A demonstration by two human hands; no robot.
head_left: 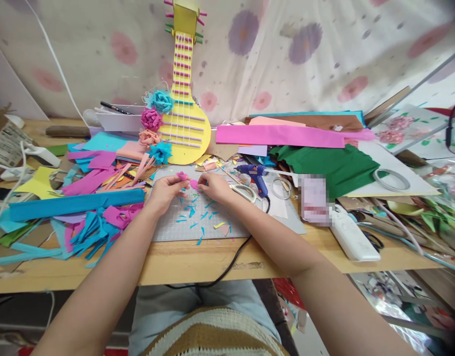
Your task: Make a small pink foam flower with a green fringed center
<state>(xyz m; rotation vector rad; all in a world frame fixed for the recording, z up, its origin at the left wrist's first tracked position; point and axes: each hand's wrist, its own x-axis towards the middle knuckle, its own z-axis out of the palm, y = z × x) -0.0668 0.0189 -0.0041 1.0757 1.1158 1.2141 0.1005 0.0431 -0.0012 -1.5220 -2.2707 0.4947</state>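
My left hand [167, 192] pinches a small pink paper flower [182, 176] between thumb and fingertips, above the grey cutting mat [164, 230]. Just to its right, my right hand [214, 187] has its fingers closed at a pink paper piece [194, 184], which shows by the fingertips. Whether that piece joins the flower I cannot tell. Blue paper snippets [192, 211] lie scattered on the mat below both hands. Behind them leans a yellow paper guitar [185, 133] with string lines and several paper flowers [152, 118] along its left side.
A blue glue gun [255, 179] rests right of my right hand, its black cord [231, 264] running over the table edge. Paper strips [90, 230] heap up on the left. Green crepe paper [327, 168], a tape roll [391, 179] and a white power strip [355, 237] lie right.
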